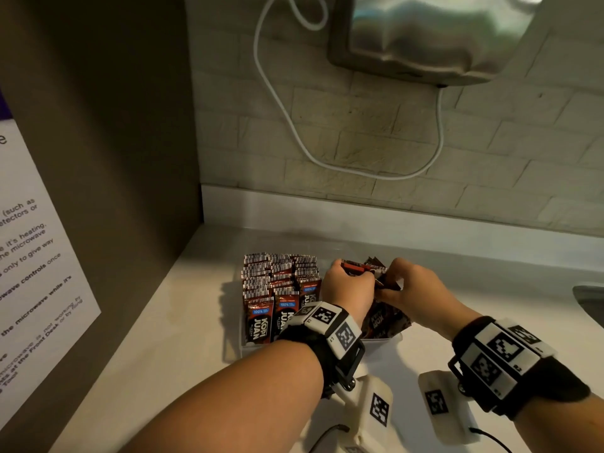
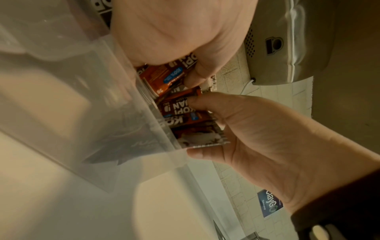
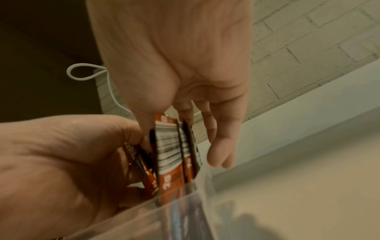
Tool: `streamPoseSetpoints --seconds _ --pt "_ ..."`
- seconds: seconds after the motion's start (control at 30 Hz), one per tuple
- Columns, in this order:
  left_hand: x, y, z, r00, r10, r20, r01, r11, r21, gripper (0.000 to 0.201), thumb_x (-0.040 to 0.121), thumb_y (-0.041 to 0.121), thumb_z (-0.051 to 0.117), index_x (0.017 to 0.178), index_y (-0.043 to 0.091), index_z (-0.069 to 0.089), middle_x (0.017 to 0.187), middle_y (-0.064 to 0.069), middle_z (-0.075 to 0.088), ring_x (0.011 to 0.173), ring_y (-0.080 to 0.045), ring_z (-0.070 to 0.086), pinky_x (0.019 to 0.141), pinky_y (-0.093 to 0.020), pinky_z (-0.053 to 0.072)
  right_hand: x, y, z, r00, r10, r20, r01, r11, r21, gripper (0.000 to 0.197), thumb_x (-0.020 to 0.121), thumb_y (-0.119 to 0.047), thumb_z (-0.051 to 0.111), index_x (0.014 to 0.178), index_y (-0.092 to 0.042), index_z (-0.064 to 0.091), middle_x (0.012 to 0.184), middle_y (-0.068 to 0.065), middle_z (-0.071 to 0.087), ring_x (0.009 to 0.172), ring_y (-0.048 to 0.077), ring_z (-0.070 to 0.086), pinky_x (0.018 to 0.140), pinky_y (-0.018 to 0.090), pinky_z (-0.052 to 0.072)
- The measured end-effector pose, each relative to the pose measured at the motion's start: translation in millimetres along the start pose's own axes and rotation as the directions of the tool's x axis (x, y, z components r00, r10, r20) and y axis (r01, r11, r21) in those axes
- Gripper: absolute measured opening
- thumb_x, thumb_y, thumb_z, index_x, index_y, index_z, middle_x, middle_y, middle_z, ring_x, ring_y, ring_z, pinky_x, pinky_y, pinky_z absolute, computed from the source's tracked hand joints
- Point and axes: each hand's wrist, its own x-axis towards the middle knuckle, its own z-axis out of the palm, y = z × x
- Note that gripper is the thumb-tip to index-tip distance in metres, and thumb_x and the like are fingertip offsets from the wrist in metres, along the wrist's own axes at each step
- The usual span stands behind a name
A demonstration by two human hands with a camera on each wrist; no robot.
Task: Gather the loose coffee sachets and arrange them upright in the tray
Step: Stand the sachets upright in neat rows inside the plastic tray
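A clear plastic tray (image 1: 249, 347) stands on the white counter. Its left part holds rows of brown-and-red coffee sachets (image 1: 277, 289) standing upright. Loose sachets (image 1: 389, 318) lie jumbled in its right part. Both hands are over that right part, close together. My left hand (image 1: 354, 276) grips a small bundle of sachets (image 1: 358, 267) by their top edges. My right hand (image 1: 390, 282) pinches sachets beside it. In the right wrist view the right hand (image 3: 164, 138) pinches a stack of sachets (image 3: 174, 146) above the tray wall (image 3: 144, 219). The left hand (image 3: 131, 142) curls around sachets there too.
A metal hand dryer (image 1: 434, 37) hangs on the brick wall, with a white cable (image 1: 284, 116) looping below it. A dark side panel with a printed notice (image 1: 32, 256) closes off the left. A sink edge (image 1: 588, 299) shows at far right.
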Motion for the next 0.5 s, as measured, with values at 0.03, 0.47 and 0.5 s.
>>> streamPoseSetpoints --seconds 0.03,0.47,0.5 --pt "0.7 -0.6 0.1 1.0 -0.001 0.001 0.001 1.0 -0.003 0.013 0.082 0.015 0.062 0.093 0.019 0.059 0.095 -0.004 0.067 0.089 -0.023 0.064 0.084 -0.037 0.055 0.7 -0.1 -0.1 1.0 -0.004 -0.016 0.004 1.0 -0.022 0.018 0.087 -0.024 0.066 0.091 -0.011 0.053 0.093 0.007 0.06 0.071 0.015 0.052 0.049 0.018 0.039" --pt "9.0 -4.4 2.1 0.999 0.03 -0.029 -0.031 0.999 -0.028 0.013 0.083 0.017 0.064 0.094 0.019 0.058 0.091 -0.001 0.065 0.087 -0.022 0.063 0.082 -0.033 0.053 2.6 -4.6 -4.6 0.99 0.116 -0.085 -0.104 0.986 0.134 0.015 0.082 -0.008 0.065 0.089 0.001 0.056 0.085 0.017 0.062 0.068 0.036 0.067 0.057 0.051 0.057" --pt "8.8 -4.4 2.2 0.999 0.037 -0.026 -0.038 0.999 -0.028 0.013 0.083 0.018 0.065 0.094 0.019 0.058 0.091 0.0 0.065 0.086 -0.021 0.063 0.08 -0.032 0.052 2.3 -4.9 -4.3 0.989 0.122 -0.089 -0.108 0.984 0.14 0.016 0.082 -0.008 0.066 0.091 0.0 0.055 0.087 0.015 0.061 0.07 0.035 0.067 0.056 0.05 0.057"
